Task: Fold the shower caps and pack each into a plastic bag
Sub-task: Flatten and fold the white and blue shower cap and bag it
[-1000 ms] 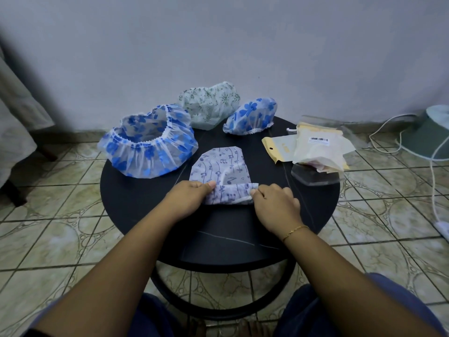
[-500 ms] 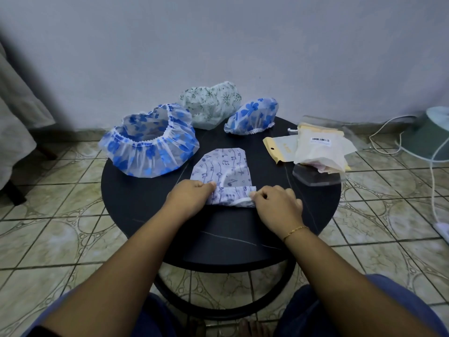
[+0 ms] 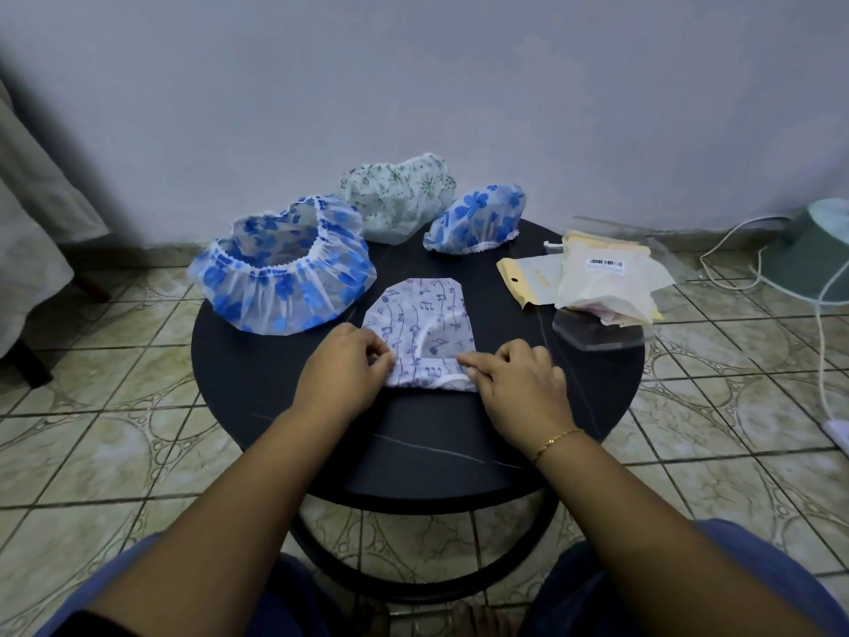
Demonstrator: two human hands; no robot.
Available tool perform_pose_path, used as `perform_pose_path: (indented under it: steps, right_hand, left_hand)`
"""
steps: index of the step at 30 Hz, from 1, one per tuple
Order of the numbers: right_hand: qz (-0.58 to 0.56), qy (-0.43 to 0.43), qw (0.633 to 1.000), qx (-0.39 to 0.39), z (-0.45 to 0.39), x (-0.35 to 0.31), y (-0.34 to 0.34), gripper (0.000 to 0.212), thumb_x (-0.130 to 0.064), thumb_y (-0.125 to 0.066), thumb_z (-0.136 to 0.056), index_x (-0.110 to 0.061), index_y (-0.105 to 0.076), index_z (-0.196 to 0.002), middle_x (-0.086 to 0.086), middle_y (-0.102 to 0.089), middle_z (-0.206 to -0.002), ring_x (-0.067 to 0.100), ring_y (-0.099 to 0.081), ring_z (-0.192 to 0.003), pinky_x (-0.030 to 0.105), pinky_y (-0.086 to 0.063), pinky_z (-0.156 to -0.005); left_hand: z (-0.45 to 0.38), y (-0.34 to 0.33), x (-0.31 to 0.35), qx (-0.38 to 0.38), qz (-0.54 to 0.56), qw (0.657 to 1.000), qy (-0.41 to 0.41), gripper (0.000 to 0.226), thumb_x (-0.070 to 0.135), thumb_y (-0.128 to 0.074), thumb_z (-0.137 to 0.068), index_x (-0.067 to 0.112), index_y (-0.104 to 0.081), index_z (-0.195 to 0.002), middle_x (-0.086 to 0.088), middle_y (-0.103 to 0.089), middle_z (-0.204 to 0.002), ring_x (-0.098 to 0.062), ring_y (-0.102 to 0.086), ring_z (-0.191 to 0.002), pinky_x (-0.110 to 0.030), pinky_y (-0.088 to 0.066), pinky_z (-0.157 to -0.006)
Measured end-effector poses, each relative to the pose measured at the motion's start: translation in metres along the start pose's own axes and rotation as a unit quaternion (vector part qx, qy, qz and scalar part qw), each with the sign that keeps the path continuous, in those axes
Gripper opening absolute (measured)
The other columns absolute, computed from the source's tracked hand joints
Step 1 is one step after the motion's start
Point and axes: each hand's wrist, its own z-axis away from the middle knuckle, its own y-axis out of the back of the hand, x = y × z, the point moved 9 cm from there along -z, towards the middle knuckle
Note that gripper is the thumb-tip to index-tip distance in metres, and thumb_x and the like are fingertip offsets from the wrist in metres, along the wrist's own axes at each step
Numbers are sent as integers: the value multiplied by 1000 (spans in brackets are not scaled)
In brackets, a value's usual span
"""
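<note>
A person sits at a round black table (image 3: 257, 383) and works on a note-print cap (image 3: 420, 324), pale lilac with musical notes, lying flat near the table's middle. Its near edge is folded up into a band, with the white elastic showing along the bottom. The left hand (image 3: 342, 372) pinches the band's left end between thumb and curled fingers. The right hand (image 3: 517, 381) pinches the band's right end the same way, its index finger laid along the fold; a thin gold bracelet (image 3: 556, 441) sits on that wrist.

Three other caps lie unfolded toward the table's far side. A big blue-flower cap (image 3: 285, 268) sits at the far left edge with its opening up, overhanging the rim. A green-print cap (image 3: 397, 193) stands at the far edge, just beside and partly behind it. A small blue-flower cap (image 3: 475, 218) lies dome up to its right, near the far edge.

At the right edge is a pile of bags (image 3: 597, 282): a yellow-topped one with a hang hole, a whitish one with a barcode label above it, and clear plastic ones under and behind them, some reaching past the rim.

Beyond the table, a white cable (image 3: 822, 351) trails over the tiled floor (image 3: 92, 443) at right, by a pale green object that is cut off by the frame. The person's blue-clad knees show at the bottom.
</note>
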Motion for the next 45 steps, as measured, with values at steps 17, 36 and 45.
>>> perform_pose_path:
  steps: [17,36,45]
  right_hand:
    - [13,148,989,8,-5,-18,7,31,-30,-46,-95,-33,-56,-124,-2,-52,-110,25,-47,-103,34,-26,-77]
    - [-128,180,974,-58,-5,-20,3,42,-23,-57,-81,-20,-61,-123,-2,-56,-113,13,-45,-106,36,-39,-98]
    - [-188,140,970,-64,-7,-18,6,26,-16,-52,-91,-21,-63,-113,-6,-60,-101,12,-49,-101,24,-37,-88]
  left_hand:
    - [8,-3,26,3,-99,957,-272,27,3,-72,-73,26,-65,-82,12,-63,-91,-15,-57,-83,-37,-48,-69]
    - [6,-4,21,-117,-84,971,-192,39,50,-70,-77,29,-70,-109,15,-63,-107,-1,-54,-101,-17,-42,-85]
    - [7,-1,17,-136,-47,978,-148,29,47,-54,-90,25,-72,-94,8,-63,-91,-6,-58,-85,-31,-49,-80]
